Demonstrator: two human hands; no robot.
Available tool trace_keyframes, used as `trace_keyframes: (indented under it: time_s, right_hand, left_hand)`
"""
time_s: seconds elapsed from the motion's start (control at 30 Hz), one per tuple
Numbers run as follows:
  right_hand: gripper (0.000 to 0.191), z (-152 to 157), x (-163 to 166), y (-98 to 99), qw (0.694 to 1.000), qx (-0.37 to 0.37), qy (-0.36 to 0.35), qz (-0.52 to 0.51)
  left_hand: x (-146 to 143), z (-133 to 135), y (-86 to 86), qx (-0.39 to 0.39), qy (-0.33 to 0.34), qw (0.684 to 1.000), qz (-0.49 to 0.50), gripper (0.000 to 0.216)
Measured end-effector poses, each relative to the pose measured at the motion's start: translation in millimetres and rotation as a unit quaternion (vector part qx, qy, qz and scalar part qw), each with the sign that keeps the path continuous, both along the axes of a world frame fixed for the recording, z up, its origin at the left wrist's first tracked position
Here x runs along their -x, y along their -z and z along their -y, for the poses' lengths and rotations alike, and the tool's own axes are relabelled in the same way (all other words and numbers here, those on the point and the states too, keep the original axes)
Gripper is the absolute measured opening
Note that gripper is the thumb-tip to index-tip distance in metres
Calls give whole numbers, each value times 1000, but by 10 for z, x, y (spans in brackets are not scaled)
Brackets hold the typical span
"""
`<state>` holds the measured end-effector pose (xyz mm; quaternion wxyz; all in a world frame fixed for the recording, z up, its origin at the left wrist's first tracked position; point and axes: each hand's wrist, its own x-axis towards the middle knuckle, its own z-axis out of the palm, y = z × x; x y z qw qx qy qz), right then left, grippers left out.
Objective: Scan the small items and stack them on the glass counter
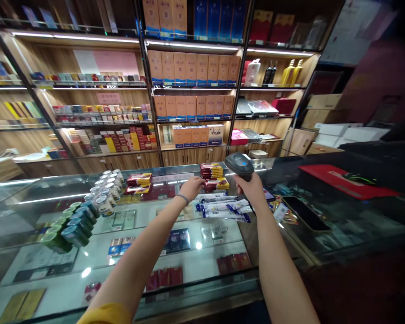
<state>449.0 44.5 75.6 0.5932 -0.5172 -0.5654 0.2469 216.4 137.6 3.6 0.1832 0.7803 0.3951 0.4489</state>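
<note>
Scanner [239,165] clenched in right hand [253,190], held just above red pack [218,184]; left hand [192,186] grasps that pack's end on table [30,198].

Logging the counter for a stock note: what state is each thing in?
scanner: lifted, gripped in right hand.
left hand: touching red-and-yellow pack, grip unclear.
red-and-yellow pack: flat on the glass counter.
blue-white packets: lying flat, loosely spread.
phone: face up, screen dark.
cans: lidded, lined up.

The right hand [253,189] grips a scanner [239,164], the left hand [193,186] beside red packs [217,183].
</note>
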Motion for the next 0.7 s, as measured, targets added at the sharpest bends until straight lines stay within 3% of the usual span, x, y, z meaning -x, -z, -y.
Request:
trace_keyframes:
  time_s: [0.13, 0.27, 0.5, 0.7]
  right_hand:
    - [25, -41, -47, 40, 1000, 5, 12, -5]
    - [25, -94, -52, 97, 1000, 5, 16, -9]
    - [27, -105, -34, 110, 1000, -14, 21, -1]
    - [35, -82, 50, 91, 999, -10, 36, -4]
  left_hand:
    - [-546, -166, -2, 93, 36, 993, 55, 27]
    - [-772, -251, 30, 149, 25, 985, 86, 24]
    - [-779, -214, 2, 184, 3, 979, 85, 34]
    - [-548, -96, -130, 96, -25, 991, 90, 22]
